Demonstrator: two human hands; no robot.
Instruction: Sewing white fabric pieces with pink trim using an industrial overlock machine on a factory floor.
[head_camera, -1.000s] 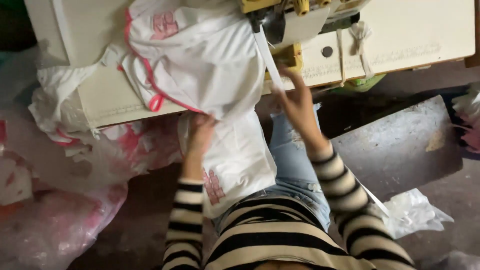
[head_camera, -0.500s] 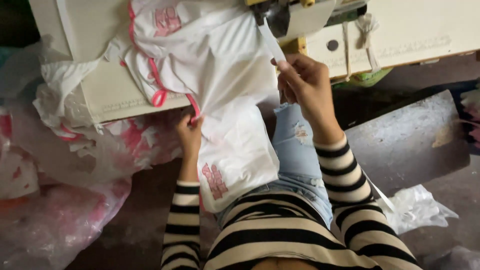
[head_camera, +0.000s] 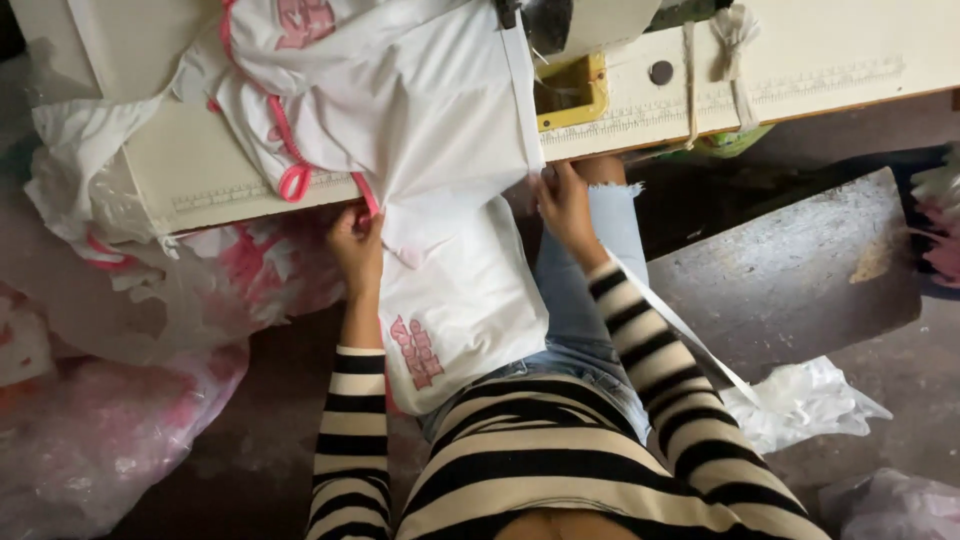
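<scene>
Cream and broad, the surface (head_camera: 830, 60) fills the top of my view, and I place everything else against it. Below its front edge I see a dark floor (head_camera: 800, 270), with heaps of clear plastic bags (head_camera: 90, 450) under the surface's left end. Draped over the surface and hanging off its front edge is the white garment (head_camera: 430, 130), trimmed with pink binding (head_camera: 290, 180); its lower part lies on my lap below the surface, showing a pink printed patch. At the surface's top edge, just right of the garment, sits the sewing machine (head_camera: 575, 25) with a yellow plate under it. A white strip (head_camera: 522, 95) runs from the machine down along the garment's right edge. My left hand (head_camera: 357, 250) is just under the surface's front edge, fingers closed on the garment's hanging fold by the pink binding. My right hand (head_camera: 565, 205) is also just below that edge, pinching the garment's right edge where the strip meets it.
</scene>
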